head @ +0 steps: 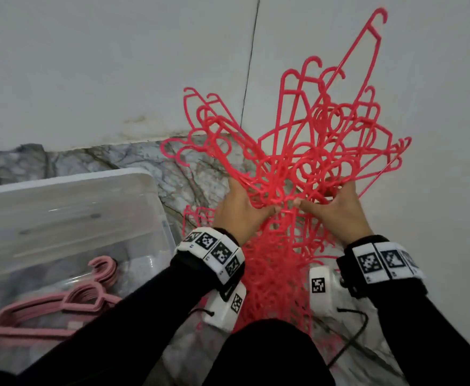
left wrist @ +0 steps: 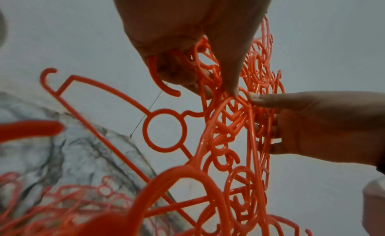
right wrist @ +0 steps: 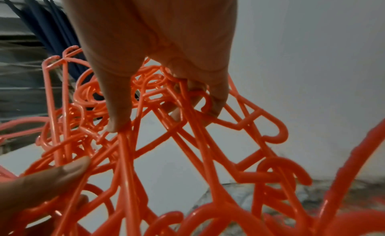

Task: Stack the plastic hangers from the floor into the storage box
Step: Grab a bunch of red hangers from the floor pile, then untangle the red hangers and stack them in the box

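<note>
A tangled bundle of bright red plastic hangers (head: 306,151) is held up above the marble floor, hooks fanning outward. My left hand (head: 242,210) grips its left side and my right hand (head: 337,207) grips its right side, thumbs nearly meeting. In the left wrist view my left fingers (left wrist: 187,74) curl through red hangers (left wrist: 229,124), with the right hand (left wrist: 308,124) opposite. In the right wrist view my right fingers (right wrist: 214,97) hook the red hangers (right wrist: 166,140). A clear storage box (head: 69,207) stands at the left, with a stack of pale pink hangers (head: 55,310) inside.
A white wall (head: 117,65) rises just behind the marble floor (head: 178,174). More red hangers (head: 278,288) hang down between my forearms to the floor. Dark blue slats (right wrist: 50,35) show at the upper left of the right wrist view.
</note>
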